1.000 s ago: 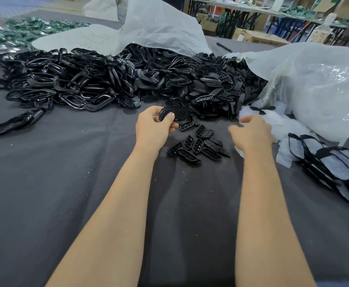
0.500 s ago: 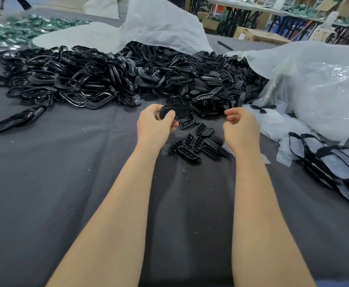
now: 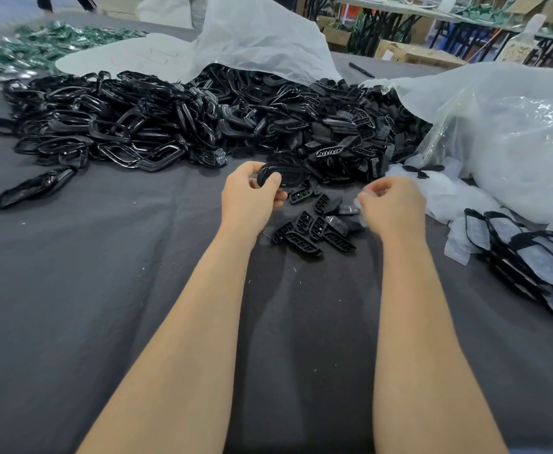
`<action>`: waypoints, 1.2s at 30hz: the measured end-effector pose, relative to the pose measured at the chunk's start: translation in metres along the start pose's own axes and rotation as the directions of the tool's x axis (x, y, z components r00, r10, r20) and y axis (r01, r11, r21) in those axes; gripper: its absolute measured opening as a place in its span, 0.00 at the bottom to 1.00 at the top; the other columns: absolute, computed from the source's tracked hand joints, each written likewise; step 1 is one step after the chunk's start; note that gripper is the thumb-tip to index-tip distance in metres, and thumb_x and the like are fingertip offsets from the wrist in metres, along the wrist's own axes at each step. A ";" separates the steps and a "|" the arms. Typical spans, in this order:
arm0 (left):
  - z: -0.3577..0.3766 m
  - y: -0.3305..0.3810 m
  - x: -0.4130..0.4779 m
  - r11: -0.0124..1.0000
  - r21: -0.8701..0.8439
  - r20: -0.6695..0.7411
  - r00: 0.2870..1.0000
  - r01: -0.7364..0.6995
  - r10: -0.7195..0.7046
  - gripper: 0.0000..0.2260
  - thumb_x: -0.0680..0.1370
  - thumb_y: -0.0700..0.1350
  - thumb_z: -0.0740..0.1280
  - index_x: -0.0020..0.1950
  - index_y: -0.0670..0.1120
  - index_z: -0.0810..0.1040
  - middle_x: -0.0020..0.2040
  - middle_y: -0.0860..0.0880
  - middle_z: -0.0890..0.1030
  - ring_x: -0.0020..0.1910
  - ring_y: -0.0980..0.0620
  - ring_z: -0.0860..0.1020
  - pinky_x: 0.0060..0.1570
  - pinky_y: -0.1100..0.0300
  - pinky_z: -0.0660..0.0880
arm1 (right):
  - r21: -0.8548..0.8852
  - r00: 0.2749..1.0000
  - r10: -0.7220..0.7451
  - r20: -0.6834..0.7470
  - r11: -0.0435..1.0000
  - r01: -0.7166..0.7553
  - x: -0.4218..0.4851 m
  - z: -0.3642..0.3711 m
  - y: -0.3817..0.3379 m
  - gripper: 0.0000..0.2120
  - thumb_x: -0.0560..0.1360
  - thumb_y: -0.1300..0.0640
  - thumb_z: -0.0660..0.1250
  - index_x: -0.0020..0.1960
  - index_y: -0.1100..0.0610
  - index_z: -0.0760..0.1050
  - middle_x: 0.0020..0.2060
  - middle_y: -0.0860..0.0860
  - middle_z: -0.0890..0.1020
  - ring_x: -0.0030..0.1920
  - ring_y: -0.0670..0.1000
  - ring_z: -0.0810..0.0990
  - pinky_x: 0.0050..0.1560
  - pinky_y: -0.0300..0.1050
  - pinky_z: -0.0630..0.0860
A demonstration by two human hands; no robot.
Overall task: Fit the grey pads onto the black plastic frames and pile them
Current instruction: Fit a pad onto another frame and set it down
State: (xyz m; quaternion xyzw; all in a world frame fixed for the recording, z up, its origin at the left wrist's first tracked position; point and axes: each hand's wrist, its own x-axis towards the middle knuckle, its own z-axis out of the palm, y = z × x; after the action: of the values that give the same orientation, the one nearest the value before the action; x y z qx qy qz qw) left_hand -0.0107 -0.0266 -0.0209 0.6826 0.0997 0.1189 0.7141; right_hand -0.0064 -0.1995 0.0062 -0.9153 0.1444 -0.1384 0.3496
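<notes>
Black oval plastic frame (image 3: 285,176), head view: held just off the near edge of the large heap of loose black plastic frames (image 3: 170,126). The left hand (image 3: 252,194) grips the frame's left end, thumb on top and fingers curled beneath. The right hand (image 3: 394,204), also at the heap's near edge but further right, has its fingers curled in a pinch on a thin pale piece, blurred, judged to be a grey pad (image 3: 361,209). Step in hand, by judgement: bringing pad to frame; the two are apart and fitting has not begun. The next move calls for matching the pad's outline to the frame's opening, pressing it in evenly, then adding the part to the pile of padded frames (image 3: 537,257) far right of the heap. Both forearms reach forward, roughly parallel, over the dark grey cloth table (image 3: 104,290). Small black ribbed inserts (image 3: 311,231) lie between the hands, in front of the heap.
</notes>
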 end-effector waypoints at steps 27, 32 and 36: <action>0.002 0.004 -0.003 0.997 -0.074 -0.082 0.997 0.008 -0.014 0.08 0.81 0.37 0.63 0.58 0.44 0.71 0.49 0.42 0.77 0.35 0.59 0.80 0.41 0.66 0.79 | 0.866 0.975 0.043 0.218 0.452 -0.213 -0.009 0.043 -0.030 0.03 0.79 0.64 0.63 0.49 0.58 0.73 0.46 0.55 0.80 0.47 0.50 0.81 0.41 0.36 0.80; 0.003 0.004 -0.003 0.999 -0.053 -0.107 0.994 0.008 -0.013 0.09 0.81 0.37 0.62 0.60 0.43 0.71 0.57 0.36 0.78 0.34 0.60 0.80 0.43 0.64 0.80 | 0.892 0.966 0.047 0.254 0.374 -0.253 -0.012 0.041 -0.031 0.04 0.79 0.66 0.61 0.48 0.58 0.71 0.46 0.58 0.79 0.39 0.48 0.83 0.42 0.37 0.81; 0.003 0.004 -0.003 0.999 -0.044 -0.111 0.994 0.014 -0.018 0.09 0.81 0.37 0.62 0.61 0.44 0.71 0.58 0.35 0.78 0.34 0.60 0.80 0.43 0.65 0.80 | 0.906 0.961 0.024 0.277 0.328 -0.269 -0.012 0.038 -0.033 0.09 0.78 0.71 0.60 0.52 0.59 0.70 0.43 0.57 0.80 0.39 0.51 0.84 0.39 0.37 0.81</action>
State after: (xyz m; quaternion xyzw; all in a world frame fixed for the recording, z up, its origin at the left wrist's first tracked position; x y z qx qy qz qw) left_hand -0.0127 -0.0301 -0.0172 0.6584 0.1422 0.1532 0.7231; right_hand 0.0012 -0.1487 -0.0010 -0.5408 0.0830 -0.0647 0.8346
